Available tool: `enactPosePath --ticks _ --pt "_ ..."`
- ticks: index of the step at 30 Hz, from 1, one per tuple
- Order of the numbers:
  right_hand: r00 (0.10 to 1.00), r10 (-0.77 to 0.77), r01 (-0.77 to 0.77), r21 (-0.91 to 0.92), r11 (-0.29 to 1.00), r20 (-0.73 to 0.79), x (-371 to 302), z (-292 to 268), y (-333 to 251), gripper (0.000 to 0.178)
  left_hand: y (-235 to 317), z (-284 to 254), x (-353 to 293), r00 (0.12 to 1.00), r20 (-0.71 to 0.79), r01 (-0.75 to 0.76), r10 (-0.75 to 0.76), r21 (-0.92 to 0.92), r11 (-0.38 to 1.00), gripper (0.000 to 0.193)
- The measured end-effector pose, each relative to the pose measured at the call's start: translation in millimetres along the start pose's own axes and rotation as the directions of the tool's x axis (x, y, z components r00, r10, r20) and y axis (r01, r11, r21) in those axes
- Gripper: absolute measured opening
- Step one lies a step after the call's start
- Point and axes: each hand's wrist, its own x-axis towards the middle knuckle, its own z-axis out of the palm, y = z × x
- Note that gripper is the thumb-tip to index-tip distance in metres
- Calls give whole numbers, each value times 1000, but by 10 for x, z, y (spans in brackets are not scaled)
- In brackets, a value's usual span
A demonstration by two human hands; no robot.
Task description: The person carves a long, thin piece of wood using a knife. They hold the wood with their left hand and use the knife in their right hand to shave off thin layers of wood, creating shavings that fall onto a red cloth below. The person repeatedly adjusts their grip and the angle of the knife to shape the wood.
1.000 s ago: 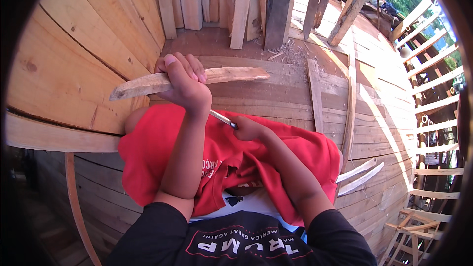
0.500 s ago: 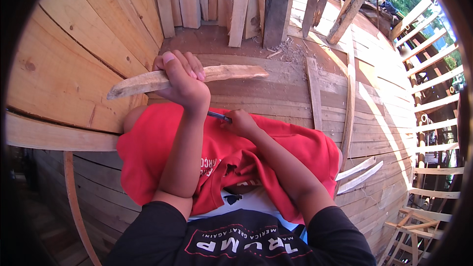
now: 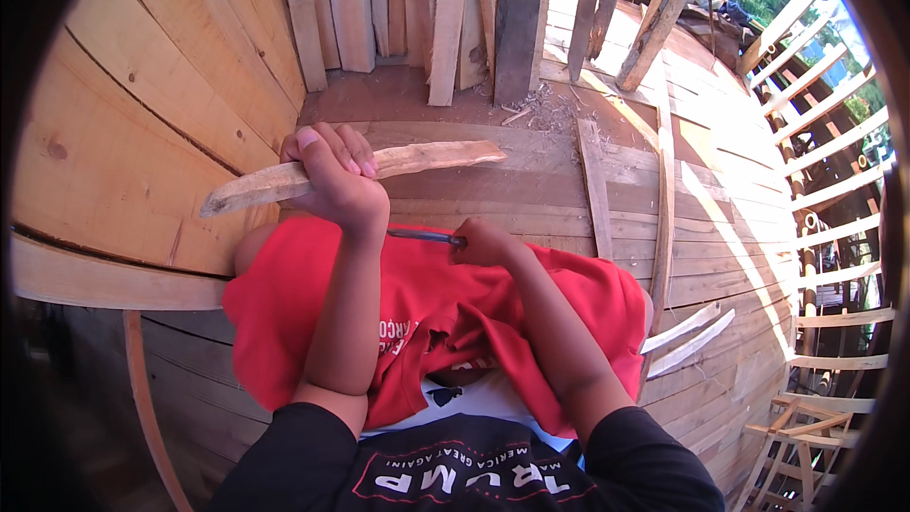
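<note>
From the head view, your left hand (image 3: 334,180) is wrapped around a rough wooden stick (image 3: 353,173), fingers curled over its top edge and pressed together, thumb up on the near side. The stick runs out past your fingers on both sides, its pale chipped end to their left and the longer, smoother end to their right (slightly higher there). Your right hand (image 3: 485,243) sits just below and right of those fingers, closed in a fist around a thin dark blade (image 3: 424,236), whose tip points left toward your left wrist. Under both forearms lie your red shorts (image 3: 284,322). Beyond your fingertips stretches a curved plank floor (image 3: 569,199), with upright boards (image 3: 445,19) leaning farther off.
</note>
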Motion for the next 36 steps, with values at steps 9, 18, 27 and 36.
enactPosePath --ticks 9,18,27,36 --pt "672 412 -343 235 910 -616 -890 -1322 199 27 -82 -88 80 999 29 -21 24 -107 994 33" --pt "678 372 27 527 849 -634 -830 -1218 -34 23 -212 -106 18 989 143 38 -26 -86 996 30" --pt "776 442 -312 337 889 -450 -87 -621 -514 70 -507 -195 -155 983 132 135 -125 -70 988 33" --pt "781 322 -144 348 926 -535 46 -645 -496 54 -509 -123 -201 991 89 102 -97 -53 993 31"
